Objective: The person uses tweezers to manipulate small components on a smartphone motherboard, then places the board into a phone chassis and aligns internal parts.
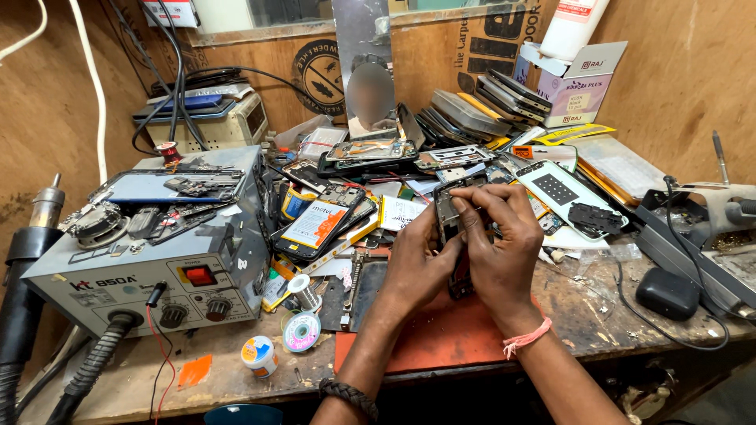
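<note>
Wooden workbench, scarred and dusty, plywood walls around it. Biggest item: grey metal rework station, boxy, red switch, two knobs, loose phone parts piled on top. Black ribbed hose runs off its front; hot-air handle stands at far left. Stack of dead phones leans at the back, slabs of glass and metal. Red rubber mat, flat and matte, under the hands.

Both hands hold an opened phone frame upright over the mat, centre of the bench. Left hand is wrapped round its lower left edge, fingers curled tight. Right hand covers the right side, fingertips pinched narrow at the frame's top edge. Pink thread band on the right wrist, dark braided one on the left.

Smaller: solder-wire spools, small round tub.
</note>
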